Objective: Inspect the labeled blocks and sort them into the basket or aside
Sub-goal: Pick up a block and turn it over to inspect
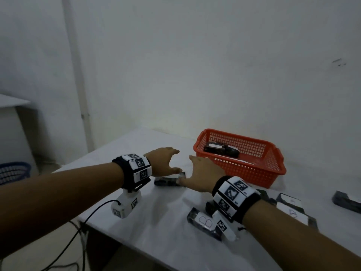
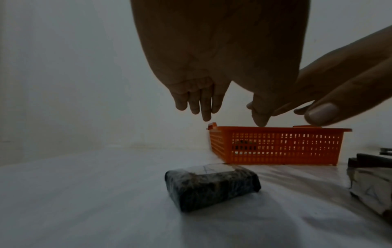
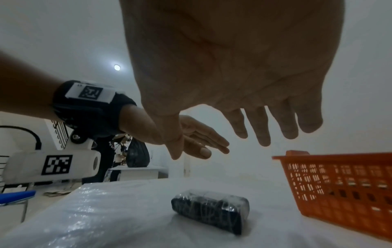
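Note:
A dark plastic-wrapped block (image 1: 168, 181) (image 2: 212, 186) (image 3: 210, 212) with a white label on top lies on the white table, left of the orange basket (image 1: 259, 169) (image 2: 275, 146) (image 3: 347, 191). My left hand (image 1: 166, 161) (image 2: 222, 107) (image 3: 197, 142) and right hand (image 1: 199, 177) (image 3: 244, 130) (image 2: 322, 107) hover just above the block, fingers straight, holding nothing. The basket has dark blocks (image 1: 220, 149) inside. More labeled blocks, marked B (image 1: 203, 222) (image 1: 293, 212), lie near my right wrist.
Another dark block (image 1: 347, 202) lies at the far right of the table (image 1: 156, 222). A cable (image 1: 84, 222) hangs off the table's left edge. A blue basket (image 1: 11, 171) stands on the floor at left. The white wall stands close behind the orange basket.

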Demonstrator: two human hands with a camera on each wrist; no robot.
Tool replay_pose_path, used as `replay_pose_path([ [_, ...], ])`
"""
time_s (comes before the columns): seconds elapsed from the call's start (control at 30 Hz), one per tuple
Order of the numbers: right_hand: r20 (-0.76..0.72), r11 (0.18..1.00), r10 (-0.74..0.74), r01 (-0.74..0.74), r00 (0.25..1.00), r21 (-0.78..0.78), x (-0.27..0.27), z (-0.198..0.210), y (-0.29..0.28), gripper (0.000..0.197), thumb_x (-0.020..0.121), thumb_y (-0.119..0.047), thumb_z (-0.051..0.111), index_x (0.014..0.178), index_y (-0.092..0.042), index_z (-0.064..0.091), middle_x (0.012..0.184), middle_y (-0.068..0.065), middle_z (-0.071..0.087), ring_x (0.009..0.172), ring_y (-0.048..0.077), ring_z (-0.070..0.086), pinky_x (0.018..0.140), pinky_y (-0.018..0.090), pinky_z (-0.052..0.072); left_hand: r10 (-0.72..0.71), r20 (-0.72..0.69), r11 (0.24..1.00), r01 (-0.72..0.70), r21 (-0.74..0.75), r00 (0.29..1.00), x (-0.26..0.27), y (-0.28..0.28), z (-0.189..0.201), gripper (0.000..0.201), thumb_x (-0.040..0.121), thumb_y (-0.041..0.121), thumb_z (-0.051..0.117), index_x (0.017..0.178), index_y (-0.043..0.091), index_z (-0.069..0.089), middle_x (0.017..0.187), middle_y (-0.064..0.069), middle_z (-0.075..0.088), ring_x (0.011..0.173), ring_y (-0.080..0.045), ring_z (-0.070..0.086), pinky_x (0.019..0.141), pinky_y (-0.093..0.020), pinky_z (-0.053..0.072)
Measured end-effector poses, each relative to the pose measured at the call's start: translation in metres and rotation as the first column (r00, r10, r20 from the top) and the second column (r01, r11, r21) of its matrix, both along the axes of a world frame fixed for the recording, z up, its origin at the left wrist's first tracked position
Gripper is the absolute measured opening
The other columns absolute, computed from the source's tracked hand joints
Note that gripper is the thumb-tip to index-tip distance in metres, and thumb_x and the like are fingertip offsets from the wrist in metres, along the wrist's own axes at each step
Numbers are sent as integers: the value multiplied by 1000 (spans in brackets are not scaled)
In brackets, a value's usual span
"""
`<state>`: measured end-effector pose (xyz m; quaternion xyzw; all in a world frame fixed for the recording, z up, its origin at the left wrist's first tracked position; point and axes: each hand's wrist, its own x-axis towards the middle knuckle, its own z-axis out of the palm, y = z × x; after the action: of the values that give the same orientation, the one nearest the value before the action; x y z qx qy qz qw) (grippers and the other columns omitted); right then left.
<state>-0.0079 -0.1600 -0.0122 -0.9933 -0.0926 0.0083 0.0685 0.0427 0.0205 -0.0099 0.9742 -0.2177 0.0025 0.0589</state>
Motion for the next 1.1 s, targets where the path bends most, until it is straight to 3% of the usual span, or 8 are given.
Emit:
replay_pose_path([
  [0.13, -124, 1000, -3, 0, 992, -29, 15, -14, 13, 100, 84, -62, 67, 161, -17, 22, 162, 10, 38, 147, 34, 39, 116, 49, 41, 27, -80, 999, -23, 47, 996, 7, 8, -13, 90, 92, 62, 59, 160, 15, 25, 165, -6, 31, 151, -25, 32, 122, -41, 30],
  [0.3, -206, 999, 7, -18, 979, -49, 38, -16, 25, 82, 90, -45, 73, 156, -12, 35, 152, 11, 52, 136, 30, 53, 110, 39, 47, 86, -125, 990, -71, 119, 988, 18, 5, -26, 87, 91, 57, 66, 157, 11, 32, 159, -9, 40, 147, -27, 38, 119, -40, 34],
  [0.37, -236, 997, 16, -32, 972, -65, 45, -17, 28, 74, 90, -37, 76, 152, -11, 43, 149, 10, 56, 134, 29, 56, 110, 36, 47, 113, -149, 986, -92, 141, 982, 22, 7, -32, 80, 89, 52, 70, 152, 11, 42, 151, -9, 51, 140, -28, 47, 114, -40, 41],
  [0.47, -215, 995, 46, -62, 975, -72, 53, -22, 29, 60, 87, -26, 79, 141, -12, 59, 137, 10, 67, 122, 28, 64, 102, 34, 52, 94, -170, 987, -69, 148, 981, 26, 14, -37, 53, 87, 46, 74, 127, 12, 68, 123, -9, 71, 116, -28, 65, 98, -39, 54],
  [0.63, -146, 996, 80, -85, 986, -31, 56, -22, 22, 55, 84, -22, 82, 136, -13, 66, 130, 6, 69, 116, 26, 67, 98, 33, 54, 43, -158, 998, -35, 52, 986, 24, 18, -35, 46, 84, 49, 74, 113, 13, 74, 107, -7, 76, 99, -25, 69, 88, -38, 57],
  [0.8, -112, 991, 101, -90, 989, 95, 54, -12, -1, 47, 85, -24, 82, 129, -16, 70, 119, 3, 75, 102, 19, 71, 87, 28, 57, -30, -165, 989, 5, -151, 986, 23, 19, -30, 52, 81, 45, 80, 126, 20, 69, 117, 2, 72, 102, -17, 65, 91, -29, 53],
  [0.9, -97, 976, 107, -86, 990, 202, 47, -1, -23, 53, 84, -25, 82, 134, -17, 67, 121, 1, 72, 103, 16, 67, 86, 25, 53, -95, -155, 956, 47, -289, 983, 22, 14, -26, 49, 82, 40, 82, 125, 23, 69, 114, 4, 73, 97, -14, 67, 95, -32, 54],
  [1.1, -62, 840, 113, -62, 992, 539, 12, 11, -80, 64, 80, -31, 88, 137, -20, 63, 129, -4, 67, 115, 12, 65, 101, 28, 51, -238, -168, 881, 140, -451, 957, 9, -21, -8, 37, 84, 37, 81, 119, 25, 75, 96, 2, 76, 84, -13, 68, 83, -30, 54],
])
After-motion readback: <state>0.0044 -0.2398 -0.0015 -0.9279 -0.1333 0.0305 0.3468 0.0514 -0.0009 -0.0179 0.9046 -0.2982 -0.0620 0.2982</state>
